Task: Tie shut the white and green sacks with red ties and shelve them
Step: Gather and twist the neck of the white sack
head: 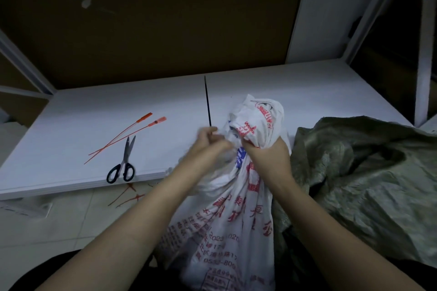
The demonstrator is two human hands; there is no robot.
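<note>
head view: white sack (236, 208) stands at the tabletop (94, 113) edge, right hand (267, 149) fingers clamped round its bunched neck, left hand (208, 139) fingers pinched on a thin dark tie (207, 101). woven cloth looks soft, light, a bit slick, so best held tight just below the gather. green sack (366, 172) slumps beside it at right, untied; red ties (125, 134) lie by the scissors (123, 163).

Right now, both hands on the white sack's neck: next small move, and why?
Probably keep the right hand squeezing the white sack and send the left hand for a red tie on the shelf. The neck is bunched but no red tie shows around it.
</note>
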